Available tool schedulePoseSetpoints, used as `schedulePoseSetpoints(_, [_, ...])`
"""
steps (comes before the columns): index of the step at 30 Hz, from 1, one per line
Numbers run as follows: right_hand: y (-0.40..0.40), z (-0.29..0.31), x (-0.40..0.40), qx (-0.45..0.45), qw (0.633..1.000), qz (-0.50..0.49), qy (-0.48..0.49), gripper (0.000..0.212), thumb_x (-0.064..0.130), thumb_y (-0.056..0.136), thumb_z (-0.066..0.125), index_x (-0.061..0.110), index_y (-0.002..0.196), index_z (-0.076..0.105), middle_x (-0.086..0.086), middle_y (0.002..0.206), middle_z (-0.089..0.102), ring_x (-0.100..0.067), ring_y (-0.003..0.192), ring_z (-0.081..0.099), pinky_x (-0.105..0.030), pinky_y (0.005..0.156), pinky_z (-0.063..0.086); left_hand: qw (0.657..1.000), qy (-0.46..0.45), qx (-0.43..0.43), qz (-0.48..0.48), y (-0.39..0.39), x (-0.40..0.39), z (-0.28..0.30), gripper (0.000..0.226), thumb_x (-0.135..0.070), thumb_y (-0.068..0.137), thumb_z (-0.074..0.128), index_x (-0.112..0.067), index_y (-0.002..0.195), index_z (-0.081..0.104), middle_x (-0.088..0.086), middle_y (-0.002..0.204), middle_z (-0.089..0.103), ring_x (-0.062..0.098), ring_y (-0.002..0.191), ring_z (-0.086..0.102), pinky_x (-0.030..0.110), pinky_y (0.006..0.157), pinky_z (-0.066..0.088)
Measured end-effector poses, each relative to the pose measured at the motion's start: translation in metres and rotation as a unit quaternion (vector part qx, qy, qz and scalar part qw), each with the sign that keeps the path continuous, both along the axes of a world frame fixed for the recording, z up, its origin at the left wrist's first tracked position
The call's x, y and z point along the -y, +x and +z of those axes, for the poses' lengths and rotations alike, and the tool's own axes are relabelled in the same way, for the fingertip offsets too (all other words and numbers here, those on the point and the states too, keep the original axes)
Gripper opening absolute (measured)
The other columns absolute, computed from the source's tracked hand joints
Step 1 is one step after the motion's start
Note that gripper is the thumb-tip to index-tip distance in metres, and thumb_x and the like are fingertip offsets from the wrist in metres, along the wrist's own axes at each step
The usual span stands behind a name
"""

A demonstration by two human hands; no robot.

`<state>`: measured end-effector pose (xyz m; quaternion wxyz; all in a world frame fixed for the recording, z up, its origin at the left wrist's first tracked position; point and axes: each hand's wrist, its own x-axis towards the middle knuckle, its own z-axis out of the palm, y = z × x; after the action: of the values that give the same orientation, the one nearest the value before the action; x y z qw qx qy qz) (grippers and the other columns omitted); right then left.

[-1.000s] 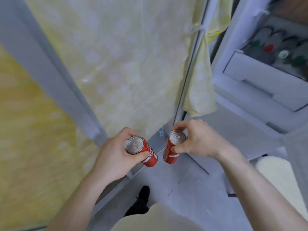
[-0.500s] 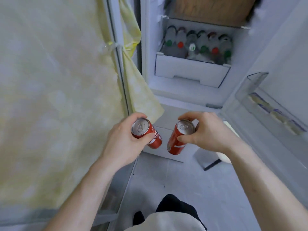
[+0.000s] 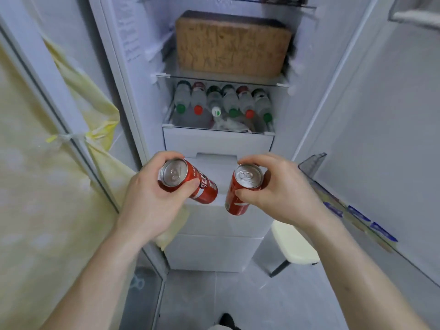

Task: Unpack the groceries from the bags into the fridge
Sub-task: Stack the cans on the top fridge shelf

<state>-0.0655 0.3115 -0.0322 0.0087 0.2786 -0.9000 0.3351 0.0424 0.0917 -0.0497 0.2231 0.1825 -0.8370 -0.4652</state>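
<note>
left hand (image 3: 152, 201) grips one red can (image 3: 190, 184), right hand (image 3: 278, 191) the other can (image 3: 240, 189), before the open fridge (image 3: 214, 144). step: stowing cans; next likely needs free shelf space.

Open white fridge (image 3: 133, 75), seen from the front. A brown woven box (image 3: 232, 44) sits on the glass shelf (image 3: 221, 80); below it, a row of clear plastic bottles (image 3: 222, 102) lies side by side, caps forward, above the white drawers (image 3: 214, 251). Before the drawers, the left hand (image 3: 152, 198) holds one red drink can (image 3: 188, 181) and the right hand (image 3: 281, 189) another (image 3: 241, 189), apart. The door shelf (image 3: 345, 206) stands right; a yellow cloth (image 3: 35, 186) hangs left.
</note>
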Motion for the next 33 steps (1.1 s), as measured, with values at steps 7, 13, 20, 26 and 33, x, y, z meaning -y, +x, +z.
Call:
schedulePoseSetpoints(7, [-0.069,0.021,0.024,-0.021,0.998,-0.009,-0.055,0.059,0.033,0.069,0.083,0.037,0.127,0.068,0.024,0.111,0.061,0.002,0.104,0.06,-0.022,0.088,0.049,0.998,0.005,-0.069,-0.002,-0.081,0.006,0.035,0.044,-0.033,0.079,0.084,-0.043,0.116,0.065,-0.015,0.105,0.073,0.007,0.095,0.07,0.034,0.089,0.057])
schedulePoseSetpoints(13, [-0.114,0.043,0.049,-0.024,0.993,-0.034,-0.106,0.065,0.035,0.066,0.081,0.038,0.13,0.067,0.023,0.113,0.066,0.0,0.107,0.064,-0.032,0.094,0.056,0.993,-0.004,-0.118,-0.025,-0.143,0.031,0.074,0.052,-0.033,0.075,0.085,-0.049,0.121,0.067,-0.02,0.11,0.074,0.001,0.101,0.07,0.033,0.096,0.057])
schedulePoseSetpoints(20, [-0.145,0.071,0.078,-0.052,0.982,-0.079,-0.161,0.059,0.025,0.068,0.082,0.036,0.125,0.071,0.023,0.111,0.069,0.002,0.102,0.066,-0.027,0.09,0.058,0.982,-0.027,-0.175,-0.058,-0.199,0.06,0.112,0.056,-0.035,0.076,0.085,-0.046,0.127,0.065,-0.029,0.117,0.067,-0.007,0.109,0.064,0.018,0.09,0.052])
schedulePoseSetpoints(26, [-0.161,0.106,0.089,-0.113,0.967,-0.087,-0.209,0.052,0.025,0.074,0.082,0.034,0.123,0.069,0.019,0.114,0.069,0.001,0.105,0.066,-0.026,0.09,0.058,0.969,-0.047,-0.23,-0.08,-0.228,0.071,0.151,0.048,-0.036,0.078,0.084,-0.04,0.124,0.069,-0.025,0.112,0.07,-0.007,0.103,0.065,0.019,0.088,0.054])
schedulePoseSetpoints(33, [-0.174,0.15,0.094,-0.21,0.918,-0.107,-0.318,0.046,0.022,0.08,0.082,0.029,0.122,0.065,0.016,0.115,0.069,0.0,0.102,0.065,-0.014,0.083,0.052,0.936,-0.044,-0.341,-0.079,-0.243,0.077,0.198,0.044,-0.036,0.084,0.079,-0.032,0.123,0.06,-0.021,0.113,0.065,0.004,0.107,0.067,0.039,0.084,0.062])
